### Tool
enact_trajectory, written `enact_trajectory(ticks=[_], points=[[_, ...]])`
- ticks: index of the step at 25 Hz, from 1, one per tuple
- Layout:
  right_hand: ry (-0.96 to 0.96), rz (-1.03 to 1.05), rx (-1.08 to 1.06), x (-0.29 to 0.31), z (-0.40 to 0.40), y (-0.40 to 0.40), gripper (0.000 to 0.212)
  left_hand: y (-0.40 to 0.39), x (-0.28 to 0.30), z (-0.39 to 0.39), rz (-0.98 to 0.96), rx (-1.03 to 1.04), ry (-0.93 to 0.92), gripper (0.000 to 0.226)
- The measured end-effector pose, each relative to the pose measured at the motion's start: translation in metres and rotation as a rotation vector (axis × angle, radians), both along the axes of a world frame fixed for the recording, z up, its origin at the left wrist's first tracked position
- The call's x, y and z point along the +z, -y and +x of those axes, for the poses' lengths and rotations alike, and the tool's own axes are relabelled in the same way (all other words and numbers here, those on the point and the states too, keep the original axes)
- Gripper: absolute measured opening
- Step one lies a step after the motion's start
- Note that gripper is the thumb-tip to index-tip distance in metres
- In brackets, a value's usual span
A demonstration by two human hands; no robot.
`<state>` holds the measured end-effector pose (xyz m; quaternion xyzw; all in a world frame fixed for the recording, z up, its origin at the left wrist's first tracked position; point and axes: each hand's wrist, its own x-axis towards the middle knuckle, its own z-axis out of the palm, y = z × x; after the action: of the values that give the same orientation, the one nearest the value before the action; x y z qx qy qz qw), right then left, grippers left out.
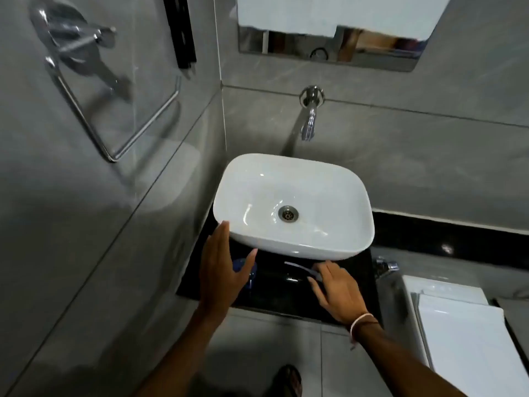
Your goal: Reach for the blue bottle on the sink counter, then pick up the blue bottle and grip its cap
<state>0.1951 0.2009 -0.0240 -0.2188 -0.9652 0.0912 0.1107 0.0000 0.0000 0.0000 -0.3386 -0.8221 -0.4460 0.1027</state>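
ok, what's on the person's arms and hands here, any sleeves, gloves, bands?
Both forearms are bare as far as the frame shows: no sleeves, no gloves. The right wrist carries a pale band with a darker thread beside it, a loose end hanging below. The left hand and its wrist show nothing worn; no rings are visible on the right hand.

A basin (294, 207) sits on the table (355, 282), under a tap (309, 121) on the wall behind. The left hand (220, 270) lies at the basin's near left corner, over a small dish (243, 270). The right hand (335, 290) lies before the basin, beside a toothbrush (300, 269). A towel ring (114, 110) hangs on the left wall.
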Motion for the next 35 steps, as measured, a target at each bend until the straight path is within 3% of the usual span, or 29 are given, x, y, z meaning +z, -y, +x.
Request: enact_trajectory(ticks=[3, 6, 9, 15, 19, 25, 28, 31, 35], points=[[0.232, -0.029, -0.087, -0.024, 0.006, -0.010, 0.042, 0.012, -0.034, 0.012, 0.069, 0.106, 0.396, 0.092], [0.292, -0.125, -0.135, -0.030, -0.004, -0.020, 0.039, 0.011, -0.055, 0.021, 0.118, 0.138, 0.553, 0.083], [0.175, -0.182, -0.155, -0.032, -0.011, -0.021, 0.025, 0.007, -0.065, 0.023, 0.146, 0.150, 0.589, 0.077], [-0.282, -0.319, 0.040, 0.006, -0.015, 0.004, 0.024, 0.002, -0.069, 0.027, 0.152, 0.171, 0.562, 0.070], [-0.365, -0.240, 0.251, 0.043, -0.036, 0.015, 0.021, 0.002, -0.071, 0.029, 0.160, 0.155, 0.536, 0.066], [-0.213, -0.041, 0.408, 0.066, -0.058, 0.012, 0.020, 0.004, -0.074, 0.029, 0.145, 0.145, 0.506, 0.071], [-0.106, 0.031, 0.528, 0.089, -0.072, 0.015, 0.019, 0.005, -0.075, 0.028, 0.074, 0.149, 0.390, 0.072], [0.118, 0.036, 0.638, 0.114, -0.104, 0.025, 0.023, 0.005, -0.078, 0.026, -0.017, 0.212, 0.241, 0.075], [0.401, -0.002, 0.603, 0.112, -0.154, 0.049, 0.028, 0.006, -0.082, 0.027, -0.092, 0.271, 0.162, 0.078]])
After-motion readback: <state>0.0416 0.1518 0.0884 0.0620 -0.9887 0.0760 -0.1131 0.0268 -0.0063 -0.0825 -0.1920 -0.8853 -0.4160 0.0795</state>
